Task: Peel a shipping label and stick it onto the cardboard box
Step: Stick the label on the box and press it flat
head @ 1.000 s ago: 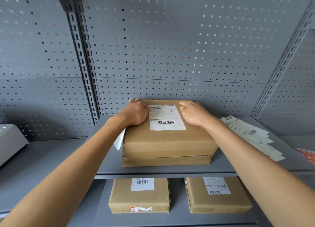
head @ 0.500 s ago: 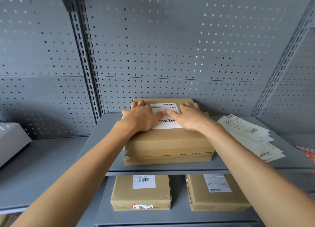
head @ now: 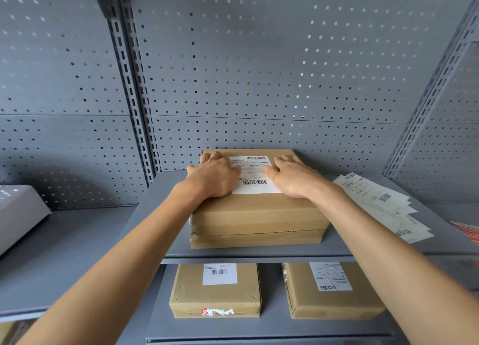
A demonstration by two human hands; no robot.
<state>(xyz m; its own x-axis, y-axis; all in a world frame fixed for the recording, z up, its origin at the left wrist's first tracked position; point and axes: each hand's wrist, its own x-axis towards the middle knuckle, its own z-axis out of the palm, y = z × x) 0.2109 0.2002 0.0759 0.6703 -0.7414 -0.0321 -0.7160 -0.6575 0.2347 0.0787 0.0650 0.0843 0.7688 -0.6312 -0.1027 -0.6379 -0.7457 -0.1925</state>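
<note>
A brown cardboard box [head: 259,215] sits on a grey metal shelf [head: 259,252]. A white shipping label [head: 255,174] with barcodes lies flat on the box top. My left hand [head: 213,177] rests palm down on the left edge of the label, fingers spread. On the label's right edge my right hand [head: 293,177] lies flat too, thumb touching the paper. Neither hand holds anything. The middle strip of the label shows between the hands.
A loose stack of labels [head: 383,204] lies on the shelf to the right of the box. Two labelled cardboard boxes [head: 215,292] [head: 334,292] sit on the lower shelf. A white device [head: 18,212] stands at the far left. Perforated grey panels [head: 259,59] close the back.
Both hands went from the box's far corners inward onto the label a half second ago, and have now slid apart toward its left and right edges.
</note>
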